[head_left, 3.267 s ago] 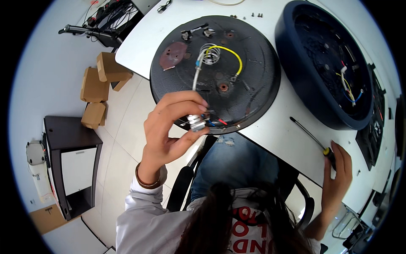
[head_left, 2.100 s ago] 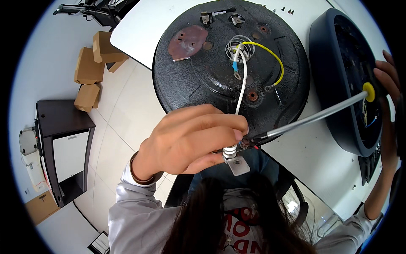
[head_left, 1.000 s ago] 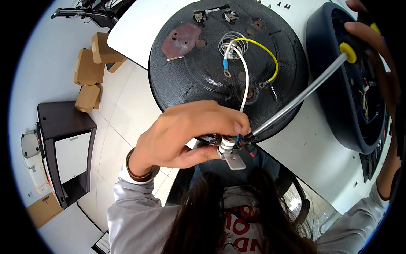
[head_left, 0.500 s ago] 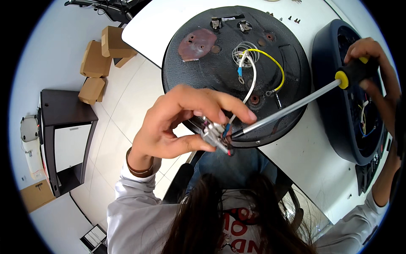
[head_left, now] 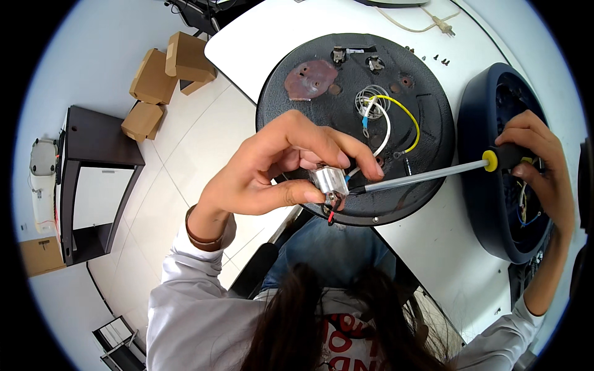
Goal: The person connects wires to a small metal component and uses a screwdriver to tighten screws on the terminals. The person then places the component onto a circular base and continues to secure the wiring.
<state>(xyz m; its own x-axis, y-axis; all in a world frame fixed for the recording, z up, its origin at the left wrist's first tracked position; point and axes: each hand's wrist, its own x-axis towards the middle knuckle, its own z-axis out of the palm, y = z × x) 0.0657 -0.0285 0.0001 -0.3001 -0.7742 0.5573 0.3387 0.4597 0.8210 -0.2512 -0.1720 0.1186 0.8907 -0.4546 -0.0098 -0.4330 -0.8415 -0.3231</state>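
Observation:
My left hand (head_left: 278, 167) pinches a small silvery metal part (head_left: 330, 180) with short wires and a red tip, above the near edge of a round, textured black metal plate (head_left: 430, 123). My right hand (head_left: 543, 161) grips a screwdriver (head_left: 427, 176) by its black-and-yellow handle; its long shaft reaches leftward to the part, where the dark tip meets it. On the plate are a wire coil (head_left: 365, 96) with white and yellow leads (head_left: 418, 120), metal clips (head_left: 374, 63) and a brownish oval patch (head_left: 309, 79). A dark blue housing (head_left: 476, 130) lies behind my right hand.
The white table (head_left: 421, 266) holds small screws (head_left: 444, 62) and a pale plug with cord (head_left: 444, 28) toward the back. Cardboard boxes (head_left: 154, 74) lie on the floor at left, beside a dark cabinet (head_left: 99, 136). A chair armrest (head_left: 253, 269) is below my left hand.
My right hand picked up the screwdriver from the table and brought it to the part. My left hand has rotated the part and raised it slightly; the screwdriver shaft lies flatter now.

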